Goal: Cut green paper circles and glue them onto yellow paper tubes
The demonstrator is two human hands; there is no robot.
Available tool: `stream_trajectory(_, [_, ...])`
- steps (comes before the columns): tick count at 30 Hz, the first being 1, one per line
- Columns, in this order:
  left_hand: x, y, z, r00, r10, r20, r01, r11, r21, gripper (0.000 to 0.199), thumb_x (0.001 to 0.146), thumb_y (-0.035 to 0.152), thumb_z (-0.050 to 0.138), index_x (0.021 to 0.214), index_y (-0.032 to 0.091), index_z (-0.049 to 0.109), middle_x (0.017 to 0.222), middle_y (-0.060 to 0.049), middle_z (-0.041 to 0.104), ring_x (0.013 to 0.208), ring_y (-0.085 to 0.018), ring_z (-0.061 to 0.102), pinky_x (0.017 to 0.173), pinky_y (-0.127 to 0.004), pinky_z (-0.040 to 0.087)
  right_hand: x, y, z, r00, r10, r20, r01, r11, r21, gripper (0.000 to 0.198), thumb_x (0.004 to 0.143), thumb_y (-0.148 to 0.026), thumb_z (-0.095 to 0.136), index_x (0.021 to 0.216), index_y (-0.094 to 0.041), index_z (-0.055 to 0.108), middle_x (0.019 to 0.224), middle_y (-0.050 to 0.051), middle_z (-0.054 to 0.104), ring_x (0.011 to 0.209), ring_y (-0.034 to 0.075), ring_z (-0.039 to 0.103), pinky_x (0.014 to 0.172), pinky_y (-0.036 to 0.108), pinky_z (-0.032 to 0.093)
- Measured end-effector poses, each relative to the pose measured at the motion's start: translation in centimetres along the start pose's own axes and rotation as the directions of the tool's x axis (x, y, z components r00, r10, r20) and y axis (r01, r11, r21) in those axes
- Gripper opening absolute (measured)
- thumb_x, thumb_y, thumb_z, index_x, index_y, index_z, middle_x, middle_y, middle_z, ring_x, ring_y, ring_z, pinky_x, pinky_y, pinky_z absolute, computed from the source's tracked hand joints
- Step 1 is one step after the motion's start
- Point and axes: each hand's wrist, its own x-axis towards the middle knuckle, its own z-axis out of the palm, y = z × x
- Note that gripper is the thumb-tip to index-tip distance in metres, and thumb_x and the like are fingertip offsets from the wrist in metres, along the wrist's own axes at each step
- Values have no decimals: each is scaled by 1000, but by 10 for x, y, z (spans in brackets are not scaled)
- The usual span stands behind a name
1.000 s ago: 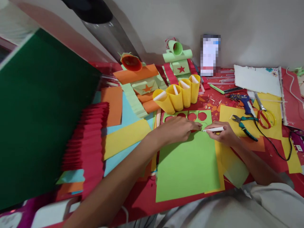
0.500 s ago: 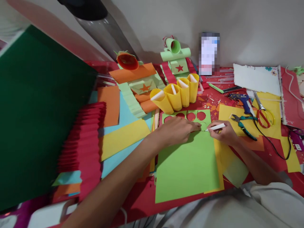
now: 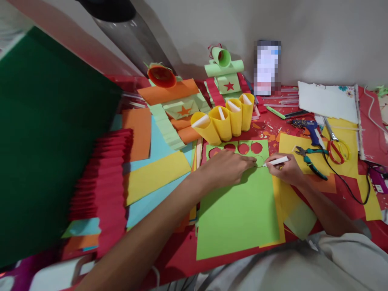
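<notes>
A light green sheet of paper [image 3: 239, 218] lies before me, with a row of round holes along its far edge. Below that row a thin circle outline [image 3: 260, 161] shows on the sheet. My left hand [image 3: 228, 167] rests flat on the paper, fingers stretched toward the circle's left side. In my right hand [image 3: 285, 169] is a slim white pen-shaped tool [image 3: 278, 161], pinched between thumb and fingers. Its tip is at the circle's right edge; whether it is a pen or a cutter I cannot tell.
Yellow paper cups [image 3: 220, 121] and folded-paper figures [image 3: 228, 83] stand beyond the sheet. To the right are pliers [image 3: 312, 161], scissors [image 3: 335, 147] and a glue gun [image 3: 307, 126] with a black cord. Red pleated paper [image 3: 112, 194] and a dark green board [image 3: 51, 141] are at left.
Both hands and the white tool hold nearly the same place on the green sheet. The whole view has shifted very slightly.
</notes>
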Motion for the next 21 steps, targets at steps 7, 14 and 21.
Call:
stream_trajectory(7, [1,3,-2,999,3,47,-3,1000,15,51,92,14,60,139,30,65,127,-10,76,97,-25,75,80,-32,54,0,0,0,1000,30,1,-30,999,43,11,84,-25,69,84,-19,78,69,0,69,56,11,54,54,23,41])
stream_trajectory(14, [-1,5,-1,1000,16,9,-17,998,59,53,89,8,57,136,28,68,130,-10,76,93,-23,75,74,-29,51,1,1,-1,996,85,-5,-85,993,79,11,83,-27,69,84,-19,77,68,0,69,55,11,56,51,22,41])
stream_trajectory(21, [0,10,-5,999,35,41,-39,994,105,54,86,4,59,135,23,68,135,-12,74,92,-25,77,65,-28,47,3,1,1,993,67,-100,-64,998,29,18,91,-35,68,92,-21,78,71,1,70,59,14,61,52,23,47])
